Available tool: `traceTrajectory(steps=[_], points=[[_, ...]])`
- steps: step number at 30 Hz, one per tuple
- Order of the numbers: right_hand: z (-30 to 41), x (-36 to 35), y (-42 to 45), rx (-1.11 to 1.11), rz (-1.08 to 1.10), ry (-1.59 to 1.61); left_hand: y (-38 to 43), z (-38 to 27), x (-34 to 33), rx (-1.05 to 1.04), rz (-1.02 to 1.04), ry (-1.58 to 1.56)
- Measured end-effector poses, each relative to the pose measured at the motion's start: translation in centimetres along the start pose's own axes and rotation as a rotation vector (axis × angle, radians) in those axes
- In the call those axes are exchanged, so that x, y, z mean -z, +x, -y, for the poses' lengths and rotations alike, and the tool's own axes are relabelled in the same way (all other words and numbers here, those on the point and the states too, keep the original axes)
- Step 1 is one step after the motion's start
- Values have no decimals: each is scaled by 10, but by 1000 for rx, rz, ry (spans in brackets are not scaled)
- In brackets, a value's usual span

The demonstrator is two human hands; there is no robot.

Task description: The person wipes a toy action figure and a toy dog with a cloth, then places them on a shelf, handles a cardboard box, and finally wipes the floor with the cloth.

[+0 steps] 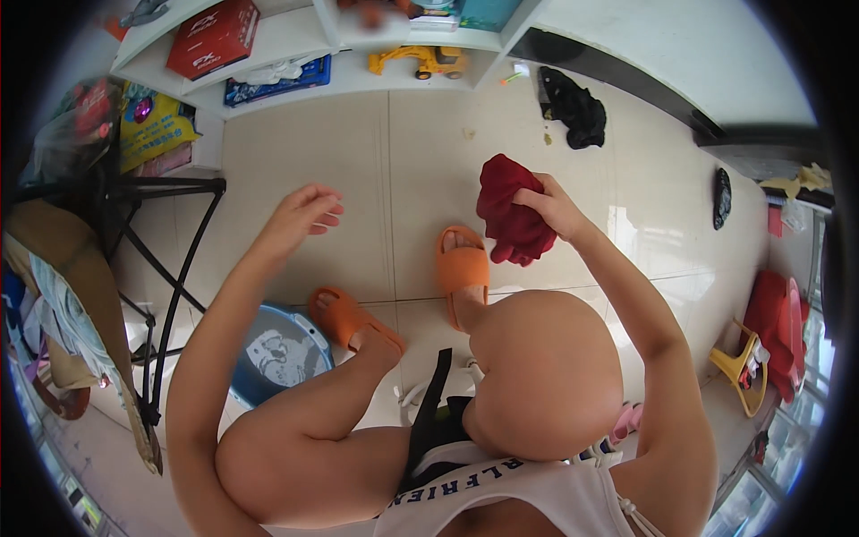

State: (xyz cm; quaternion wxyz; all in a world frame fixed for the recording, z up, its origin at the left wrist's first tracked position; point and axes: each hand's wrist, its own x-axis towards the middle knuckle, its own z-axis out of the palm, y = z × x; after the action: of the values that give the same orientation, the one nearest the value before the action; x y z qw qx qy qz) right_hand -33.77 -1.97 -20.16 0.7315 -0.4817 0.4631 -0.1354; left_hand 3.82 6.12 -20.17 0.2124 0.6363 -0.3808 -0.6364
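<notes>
My right hand (551, 207) grips a bunched dark red cloth (510, 211), which hangs above the tiled floor (329, 148) in front of my right foot. Nothing is in my left hand (309, 213); its fingers are bent and partly apart, over the tiles ahead of my left foot. Orange slides (463, 265) are on both feet. Beside the left slide stands a blue plastic basin (322, 349) with what looks like water in it, partly covered by my left arm and leg.
A white shelf unit (268, 40) holds a red box (213, 37) and a yellow toy excavator (423, 62). Black fabric (574, 107) lies on the floor near it. At left stands a black folding frame (178, 282) with clothes. A yellow plastic stool (741, 376) is at far right.
</notes>
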Motion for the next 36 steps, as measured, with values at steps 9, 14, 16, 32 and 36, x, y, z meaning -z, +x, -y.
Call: traceTrajectory(steps=[9,14,16,32,36], points=[[15,-177,82,128,628,-25,-32,38,-21,165,-44,-987],[-25,-182,116,217,583,-322,-27,125,51,170,-725,-791],[-34,-152,117,125,500,-277,-35,148,90,178,-873,-547],[-136,-112,122,593,5,-1163,66,225,97,626,-1208,466],[-143,-110,119,655,77,-1221,88,184,47,672,-1104,506]])
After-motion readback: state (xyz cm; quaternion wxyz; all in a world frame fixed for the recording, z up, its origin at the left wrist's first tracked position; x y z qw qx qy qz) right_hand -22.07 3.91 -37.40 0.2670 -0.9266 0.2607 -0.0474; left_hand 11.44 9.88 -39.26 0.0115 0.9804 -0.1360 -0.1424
